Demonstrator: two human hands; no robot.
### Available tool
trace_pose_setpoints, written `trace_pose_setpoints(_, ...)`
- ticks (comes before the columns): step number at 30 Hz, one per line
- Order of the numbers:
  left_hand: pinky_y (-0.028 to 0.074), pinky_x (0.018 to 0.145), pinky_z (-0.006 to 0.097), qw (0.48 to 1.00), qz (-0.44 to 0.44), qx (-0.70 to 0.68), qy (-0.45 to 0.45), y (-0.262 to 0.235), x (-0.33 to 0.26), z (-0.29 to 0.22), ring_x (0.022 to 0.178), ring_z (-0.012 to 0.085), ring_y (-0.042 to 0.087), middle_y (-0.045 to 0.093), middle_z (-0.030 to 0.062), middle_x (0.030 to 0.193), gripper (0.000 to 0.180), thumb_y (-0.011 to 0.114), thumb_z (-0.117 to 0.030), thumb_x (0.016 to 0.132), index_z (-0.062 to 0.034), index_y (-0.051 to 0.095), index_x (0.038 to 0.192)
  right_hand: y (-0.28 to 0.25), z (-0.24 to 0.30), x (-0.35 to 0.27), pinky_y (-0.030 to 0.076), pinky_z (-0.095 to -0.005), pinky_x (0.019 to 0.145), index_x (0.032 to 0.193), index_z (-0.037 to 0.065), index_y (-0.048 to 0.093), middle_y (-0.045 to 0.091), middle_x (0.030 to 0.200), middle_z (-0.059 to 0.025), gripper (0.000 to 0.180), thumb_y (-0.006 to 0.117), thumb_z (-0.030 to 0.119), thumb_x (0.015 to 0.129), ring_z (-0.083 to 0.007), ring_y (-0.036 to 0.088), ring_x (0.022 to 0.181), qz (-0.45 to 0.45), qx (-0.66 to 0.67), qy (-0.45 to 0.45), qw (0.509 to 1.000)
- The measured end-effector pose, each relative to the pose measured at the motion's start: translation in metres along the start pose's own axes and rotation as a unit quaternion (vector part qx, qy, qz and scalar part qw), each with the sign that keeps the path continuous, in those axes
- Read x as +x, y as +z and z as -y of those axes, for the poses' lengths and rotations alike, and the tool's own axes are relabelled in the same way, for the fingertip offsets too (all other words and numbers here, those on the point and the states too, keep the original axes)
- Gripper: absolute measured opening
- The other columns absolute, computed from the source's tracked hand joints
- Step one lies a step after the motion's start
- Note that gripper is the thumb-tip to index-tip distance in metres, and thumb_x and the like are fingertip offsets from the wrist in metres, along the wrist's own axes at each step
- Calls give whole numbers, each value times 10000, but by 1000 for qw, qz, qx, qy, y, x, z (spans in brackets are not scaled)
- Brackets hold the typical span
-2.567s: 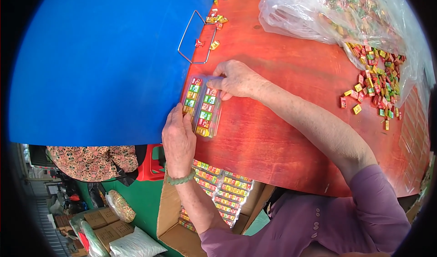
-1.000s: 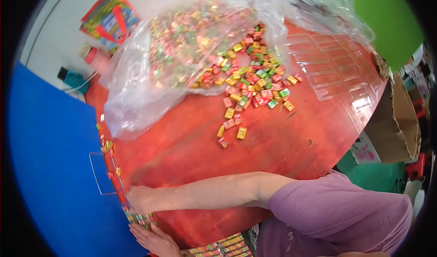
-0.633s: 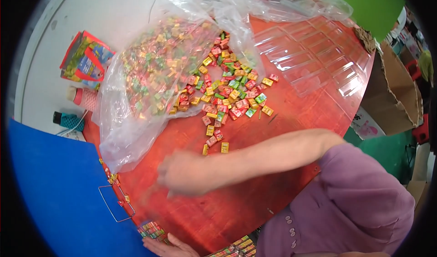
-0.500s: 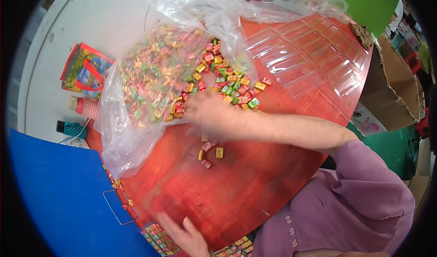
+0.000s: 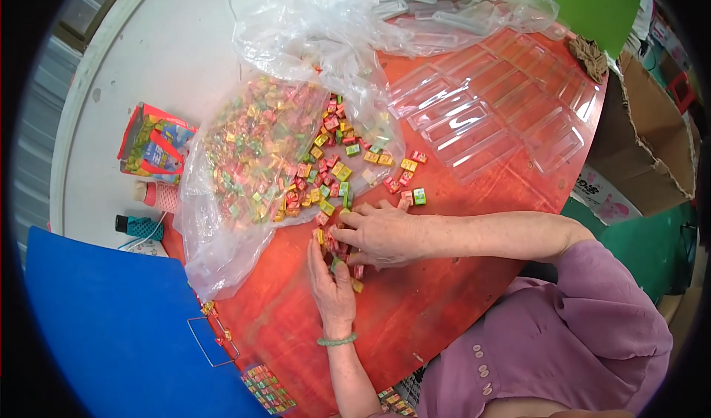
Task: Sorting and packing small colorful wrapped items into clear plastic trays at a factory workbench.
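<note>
Small block-shaped wrapped sweets (image 5: pixel 341 171) in red, yellow and green spill from the mouth of a large clear plastic bag (image 5: pixel 222 251) full of them. My right hand (image 5: pixel 386 236) lies palm down over a little cluster in front of the bag, fingers spread and touching the sweets. On the cluster's near-left side my left hand (image 5: pixel 331 292), with a green bead bracelet (image 5: pixel 337 340), rests on the table, its fingers stretched out and thumb apart. Several sweets show between the two hands; others are hidden under my right fingers.
Clear compartment trays (image 5: pixel 489 110) lie on the red table (image 5: pixel 311 373) at the far right, beside an open cardboard box (image 5: pixel 652 136). Filled packs of sweets (image 5: pixel 266 388) sit at the near edge. A colourful bag (image 5: pixel 155 144) and a teal-covered bottle (image 5: pixel 141 227) stand left.
My right hand has drawn back from the bag mouth toward me, with sweets now around it. My left hand has moved up from the near edge to meet it.
</note>
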State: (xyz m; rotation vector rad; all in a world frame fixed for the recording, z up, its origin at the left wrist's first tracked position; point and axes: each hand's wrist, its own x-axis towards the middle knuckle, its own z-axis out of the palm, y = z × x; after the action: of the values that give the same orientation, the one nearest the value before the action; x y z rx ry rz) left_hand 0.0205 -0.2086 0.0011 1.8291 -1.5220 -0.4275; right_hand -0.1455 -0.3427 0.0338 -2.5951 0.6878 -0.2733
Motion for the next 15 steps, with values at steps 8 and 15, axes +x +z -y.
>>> trace_pose_setpoints(8, 308, 1198, 535, 989, 4, 113, 93, 4, 1, -1, 1455, 451, 379, 375, 266, 1597, 746, 508, -485, 1057, 58, 350, 1545, 5, -83, 43, 468, -560, 979, 1317, 64, 623, 567, 1341, -264, 574, 701, 471, 920, -438, 537, 1254, -207, -142, 105, 962)
trace_pose_setpoints(15, 315, 1197, 543, 991, 8, 93, 97, 1, -1, 5, 1464, 451, 372, 356, 276, 1603, 789, 465, -546, 1061, 64, 340, 1546, 15, -24, 18, 485, -551, 889, 1146, 22, 691, 623, 1190, -200, 467, 728, 417, 900, -421, 561, 1183, -137, -174, 65, 973)
